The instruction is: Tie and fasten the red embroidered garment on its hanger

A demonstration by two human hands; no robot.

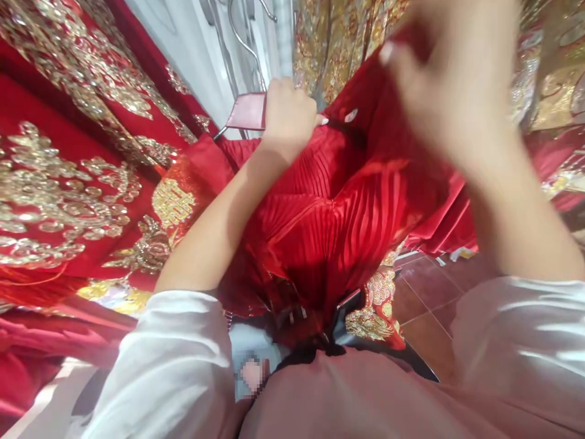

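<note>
A red pleated garment (338,213) hangs in front of me, its fine pleats fanning down from the top. My left hand (290,113) is closed round its upper edge, beside a shiny pink flat piece (247,112). Just above that hand is the curved hook of a metal hanger (244,36). Smeared by motion, my right hand (439,91) is raised at the upper right against the garment's raised side. Its thumb shows at the red cloth, but the other fingers are too blurred to tell whether they grip it.
Red garments with gold sequin embroidery (55,201) hang close on the left. Gold embroidered cloth (351,36) hangs behind, with more at the right. Below is a brown tiled floor (425,305), next to a red and gold patterned cloth (377,305).
</note>
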